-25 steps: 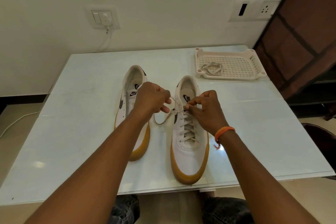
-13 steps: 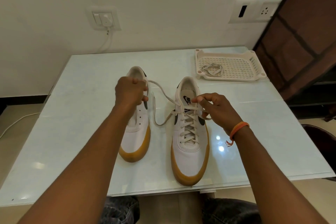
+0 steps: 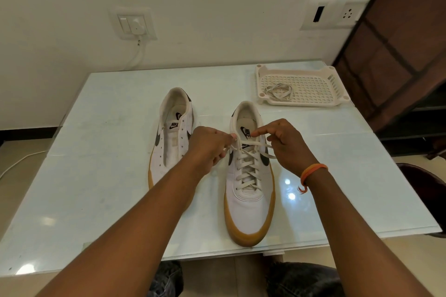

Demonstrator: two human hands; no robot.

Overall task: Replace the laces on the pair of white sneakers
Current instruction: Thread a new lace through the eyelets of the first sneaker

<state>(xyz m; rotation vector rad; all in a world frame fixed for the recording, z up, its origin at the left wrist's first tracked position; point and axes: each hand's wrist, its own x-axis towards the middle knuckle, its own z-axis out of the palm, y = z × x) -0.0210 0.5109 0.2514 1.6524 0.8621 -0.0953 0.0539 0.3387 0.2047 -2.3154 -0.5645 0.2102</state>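
Covering the unlaced sneaker (image 3: 172, 137), left forearm (image 3: 154, 200).

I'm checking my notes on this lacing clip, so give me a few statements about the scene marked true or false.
1. The right sneaker is laced up its front. True.
2. The left sneaker is laced too. False: its eyelets are bare.
3. A loose lace lies in the tray. True.
4. The left hand rests flat on the table. False: it pinches the lace at the right sneaker's top eyelets.
5. The tray sits between the two sneakers. False: it sits at the far right of the table, beyond the right sneaker.
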